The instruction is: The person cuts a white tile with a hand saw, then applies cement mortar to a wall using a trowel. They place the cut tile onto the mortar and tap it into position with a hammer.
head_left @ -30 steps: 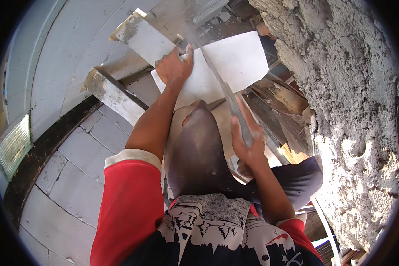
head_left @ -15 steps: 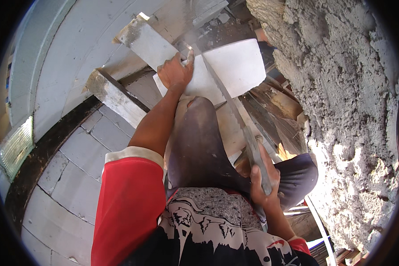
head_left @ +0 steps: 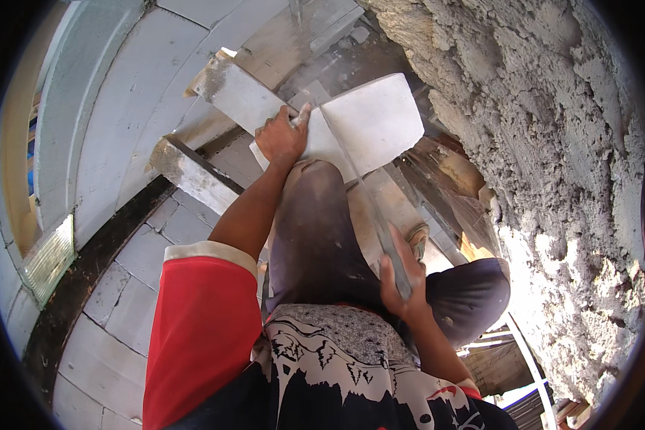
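Note:
A white, smooth-faced block (head_left: 376, 125) lies across my front, past my raised left knee. My left hand (head_left: 283, 138) presses on its left part, fingers curled at the far edge and thumb stretched out beside the blade. In my right hand (head_left: 405, 276) is the grey handle of a long handsaw (head_left: 369, 193), fingers wrapped round it. The blade runs slantwise away from me and sits in a cut line across the block, to the right of my left hand. Pale dust hangs round the far end of the blade, which looks blurred.
Two whitish, stained beams (head_left: 238, 86) jut from the left, beside a wall of pale blocks (head_left: 140, 93). A dark curved timber (head_left: 100, 276) crosses the left side. At the right rises a rough grey mortar-covered wall (head_left: 545, 143). Wood scraps (head_left: 444, 168) lie beyond my right knee.
My right hand has pushed the saw forward and a little to the left along the cut. My left hand stays on the block. The view has shifted slightly.

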`<state>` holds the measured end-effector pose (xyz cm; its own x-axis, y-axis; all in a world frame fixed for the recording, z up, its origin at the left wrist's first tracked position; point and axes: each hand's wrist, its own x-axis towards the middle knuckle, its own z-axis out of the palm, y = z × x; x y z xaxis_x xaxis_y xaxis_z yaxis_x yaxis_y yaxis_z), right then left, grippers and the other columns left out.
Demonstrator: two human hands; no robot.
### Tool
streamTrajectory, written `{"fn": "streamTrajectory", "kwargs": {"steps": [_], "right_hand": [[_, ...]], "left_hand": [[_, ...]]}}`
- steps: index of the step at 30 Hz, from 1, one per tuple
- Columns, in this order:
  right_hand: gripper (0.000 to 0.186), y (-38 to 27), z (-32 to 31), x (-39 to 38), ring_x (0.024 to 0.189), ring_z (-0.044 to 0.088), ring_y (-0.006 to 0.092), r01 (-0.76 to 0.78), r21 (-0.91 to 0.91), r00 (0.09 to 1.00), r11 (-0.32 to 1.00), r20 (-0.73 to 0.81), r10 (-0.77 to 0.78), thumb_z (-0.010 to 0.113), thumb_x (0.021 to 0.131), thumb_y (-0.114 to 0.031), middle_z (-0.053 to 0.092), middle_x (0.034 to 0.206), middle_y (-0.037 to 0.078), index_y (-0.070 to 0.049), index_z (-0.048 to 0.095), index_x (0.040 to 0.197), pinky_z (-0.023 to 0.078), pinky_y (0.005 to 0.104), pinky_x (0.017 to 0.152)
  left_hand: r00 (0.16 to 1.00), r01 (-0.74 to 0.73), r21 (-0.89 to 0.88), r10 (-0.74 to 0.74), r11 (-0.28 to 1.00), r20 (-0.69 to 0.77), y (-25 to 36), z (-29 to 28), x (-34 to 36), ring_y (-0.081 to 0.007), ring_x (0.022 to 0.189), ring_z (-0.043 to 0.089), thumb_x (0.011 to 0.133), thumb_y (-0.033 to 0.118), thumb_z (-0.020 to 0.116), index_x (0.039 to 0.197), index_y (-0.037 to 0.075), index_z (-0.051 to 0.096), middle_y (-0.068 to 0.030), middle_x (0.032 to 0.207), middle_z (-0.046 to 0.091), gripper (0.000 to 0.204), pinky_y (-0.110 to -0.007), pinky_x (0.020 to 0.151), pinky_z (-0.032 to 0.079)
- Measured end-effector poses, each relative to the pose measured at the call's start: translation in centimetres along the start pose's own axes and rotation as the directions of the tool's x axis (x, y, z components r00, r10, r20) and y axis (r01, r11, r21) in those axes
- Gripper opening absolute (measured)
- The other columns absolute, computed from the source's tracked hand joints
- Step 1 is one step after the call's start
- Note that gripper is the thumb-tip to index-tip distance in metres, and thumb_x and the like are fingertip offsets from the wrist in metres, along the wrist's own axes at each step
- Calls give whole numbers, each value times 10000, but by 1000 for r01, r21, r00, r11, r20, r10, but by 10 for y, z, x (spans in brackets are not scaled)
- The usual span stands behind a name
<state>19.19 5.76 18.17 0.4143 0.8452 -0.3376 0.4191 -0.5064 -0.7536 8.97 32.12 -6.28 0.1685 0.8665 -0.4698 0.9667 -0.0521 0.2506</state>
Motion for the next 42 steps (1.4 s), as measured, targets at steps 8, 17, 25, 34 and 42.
{"fn": "streamTrajectory", "kwargs": {"steps": [8,17,25,34,42], "right_hand": [[493,6,7,9,1196,715,403,1,110,998,994,-62,5,566,1067,-150,711,1260,303,46,509,1515,542,448,1020],[491,22,64,99,852,764,307,-54,202,998,978,-18,59,598,1040,-99,730,1001,270,26,523,1508,571,394,785],[498,-5,7,4,867,769,257,-148,104,989,984,42,144,588,1054,-134,748,1015,217,18,511,1522,589,365,805],[508,-15,-18,-27,1086,762,341,-124,117,992,985,24,123,567,1053,-149,730,1203,287,71,501,1506,576,392,915],[503,15,52,93,1093,755,409,-345,220,935,913,162,314,583,1041,-130,716,1245,286,86,511,1491,578,425,967]], "left_hand": [[999,-48,-26,49,998,20,-11,1,5,-404,977,723,927,830,499,1074,190,715,-196,951,763,692,-516,916,504],[984,-179,-169,174,969,-47,-8,2,17,-411,1067,707,936,775,560,1051,146,722,-206,1056,759,660,-501,949,510],[600,-528,-380,650,760,467,112,22,78,-405,1448,501,843,791,682,1589,113,440,-243,1575,506,1037,-458,1199,408],[489,-494,-425,647,758,585,121,27,86,-403,1479,468,772,804,738,1643,62,351,-239,1616,464,1208,-455,1226,389],[498,-493,-422,645,761,580,113,52,91,-402,1482,465,757,808,751,1634,46,370,-254,1610,464,1223,-440,1227,385]]}}
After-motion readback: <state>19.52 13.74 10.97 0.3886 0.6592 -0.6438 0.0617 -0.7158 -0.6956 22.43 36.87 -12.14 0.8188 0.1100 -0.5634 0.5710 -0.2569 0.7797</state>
